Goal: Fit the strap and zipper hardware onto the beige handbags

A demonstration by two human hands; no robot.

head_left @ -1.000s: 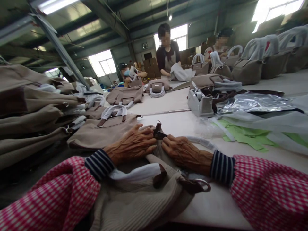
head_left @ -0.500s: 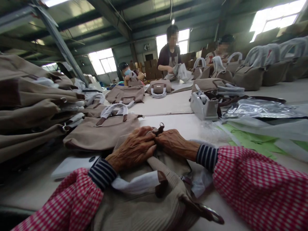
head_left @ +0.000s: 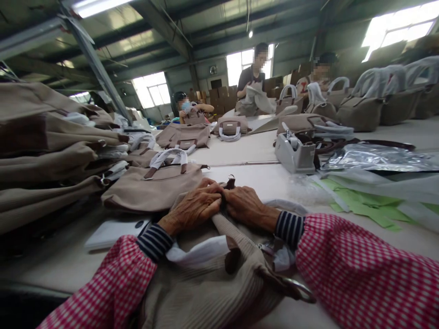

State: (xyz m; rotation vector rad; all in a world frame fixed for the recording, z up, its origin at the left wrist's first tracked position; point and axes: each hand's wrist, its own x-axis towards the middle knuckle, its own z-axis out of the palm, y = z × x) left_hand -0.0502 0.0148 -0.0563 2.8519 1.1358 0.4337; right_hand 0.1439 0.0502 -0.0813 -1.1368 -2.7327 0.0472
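A beige ribbed bag (head_left: 206, 292) lies on the table in front of me, its handle (head_left: 200, 252) wrapped in white and a metal ring (head_left: 302, 290) at its near corner. My left hand (head_left: 195, 208) is closed on the bag's far end, fingers curled over the fabric. Close beside it, my right hand (head_left: 245, 205) grips the same end, next to a dark brown tab (head_left: 230, 183) with a small ring standing up between the hands. The fingertips of both hands are hidden in the fabric.
Bags are piled at the left (head_left: 51, 160); another bag (head_left: 154, 185) lies beyond my left hand, near a white device (head_left: 115, 234). A grey tape dispenser (head_left: 295, 153), clear plastic (head_left: 377, 156) and green sheets (head_left: 366, 201) lie right. People (head_left: 252, 82) stand or sit behind the table.
The view has shifted slightly, moving the scene right and down. Both hands keep hold of the bag's far end, drawn slightly closer together. The standing person across has lifted the pale material.
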